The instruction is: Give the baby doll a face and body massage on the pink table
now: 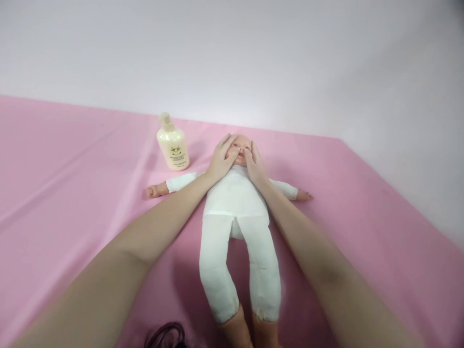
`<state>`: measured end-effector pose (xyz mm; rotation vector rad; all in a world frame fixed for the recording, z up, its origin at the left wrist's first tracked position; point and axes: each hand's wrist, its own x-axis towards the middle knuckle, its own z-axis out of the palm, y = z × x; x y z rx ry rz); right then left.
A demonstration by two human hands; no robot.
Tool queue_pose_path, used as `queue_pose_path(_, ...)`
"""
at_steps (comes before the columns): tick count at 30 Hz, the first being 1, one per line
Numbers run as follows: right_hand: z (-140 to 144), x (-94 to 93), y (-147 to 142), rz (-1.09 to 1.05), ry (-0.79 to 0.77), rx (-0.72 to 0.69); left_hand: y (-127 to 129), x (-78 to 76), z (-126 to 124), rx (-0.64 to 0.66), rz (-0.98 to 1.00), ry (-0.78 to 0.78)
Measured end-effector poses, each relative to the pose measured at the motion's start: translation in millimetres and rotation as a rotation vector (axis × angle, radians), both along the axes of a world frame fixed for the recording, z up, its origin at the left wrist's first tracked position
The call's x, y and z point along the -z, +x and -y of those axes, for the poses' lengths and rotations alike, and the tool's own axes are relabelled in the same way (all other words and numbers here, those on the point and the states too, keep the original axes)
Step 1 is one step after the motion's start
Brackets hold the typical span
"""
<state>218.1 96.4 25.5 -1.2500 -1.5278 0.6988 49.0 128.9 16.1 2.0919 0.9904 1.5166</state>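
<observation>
A baby doll (237,193) with a white cloth body lies on its back, its head away from me and its arms spread to both sides. My left hand (221,159) rests along the left side of the doll's head, fingers stretched out, the thumb on its cheek by the mouth. On the other side of the head lies my right hand (255,164), its fingers extended and its thumb likewise on the cheek. Both palms cover the sides of the head. Neither hand grips anything.
A pale yellow pump bottle (173,147) with dark print stands left of the doll's head. Pink cloth (72,164) covers the table, with creases at the left. Behind it is a white wall (232,58). Dark hair strands (166,336) show at the bottom edge.
</observation>
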Motion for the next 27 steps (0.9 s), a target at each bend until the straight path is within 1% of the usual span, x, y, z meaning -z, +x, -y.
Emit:
queue_pose_path(19, 5.7, -6.7, -2.1, 0.007, -0.015, 0.013, -0.5, 0.4, 1.4, -0.003, 0.004, -0.012)
queue_pose_path(27, 5.1, -4.8, -2.2, -0.003, -0.008, 0.005, -0.5, -2.1, 3.6, -0.003, 0.013, -0.01)
